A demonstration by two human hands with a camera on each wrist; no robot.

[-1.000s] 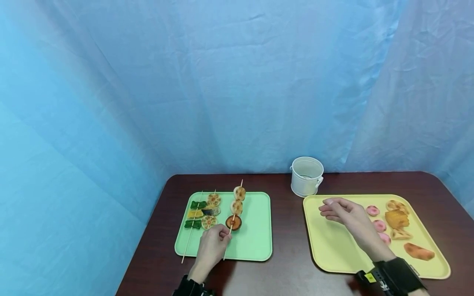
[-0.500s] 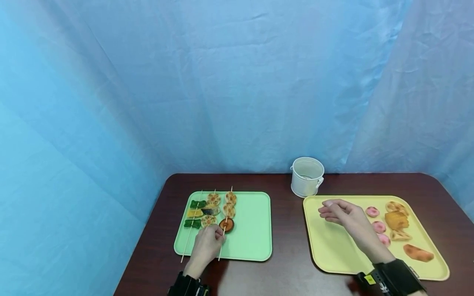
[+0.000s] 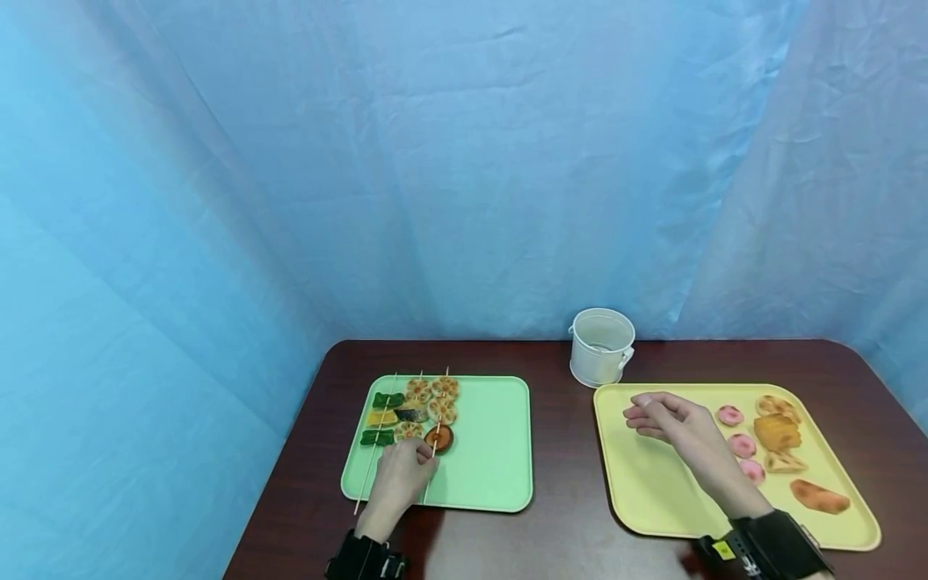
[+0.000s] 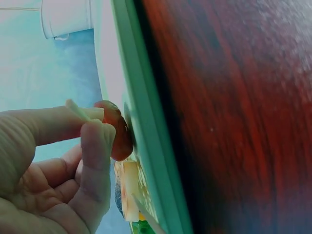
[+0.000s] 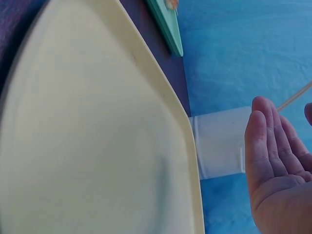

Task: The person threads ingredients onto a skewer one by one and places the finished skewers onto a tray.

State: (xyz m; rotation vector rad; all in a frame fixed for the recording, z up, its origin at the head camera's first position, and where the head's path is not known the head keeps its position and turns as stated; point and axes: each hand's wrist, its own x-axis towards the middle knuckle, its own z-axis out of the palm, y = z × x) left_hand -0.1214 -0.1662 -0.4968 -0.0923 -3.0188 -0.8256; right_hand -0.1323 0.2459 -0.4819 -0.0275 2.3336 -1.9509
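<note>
My left hand (image 3: 402, 477) pinches the bare stick of a food skewer (image 3: 438, 439) between thumb and forefinger. This skewer carries a brown mushroom cap (image 4: 117, 131) nearest the fingers and two browned round slices beyond it. It lies low over the green tray (image 3: 493, 451), right beside another skewer with round slices and a dark-skinned piece (image 3: 413, 412). At the tray's left is a skewer of green and yellow pieces (image 3: 380, 419). My right hand (image 3: 677, 427) holds nothing, its fingers loosely extended above the yellow tray (image 3: 631, 483); its palm shows in the right wrist view.
A white bucket (image 3: 598, 362) stands at the back, near the yellow tray's far left corner. Pink round pieces (image 3: 742, 445), browned pieces (image 3: 777, 431) and a long orange-brown piece (image 3: 819, 495) lie on the yellow tray's right side. A blue curtain (image 3: 471, 177) hangs behind the table.
My left hand has moved left and slightly down with the mushroom skewer, bringing it up against the neighbouring skewer. The right hand has stayed in place.
</note>
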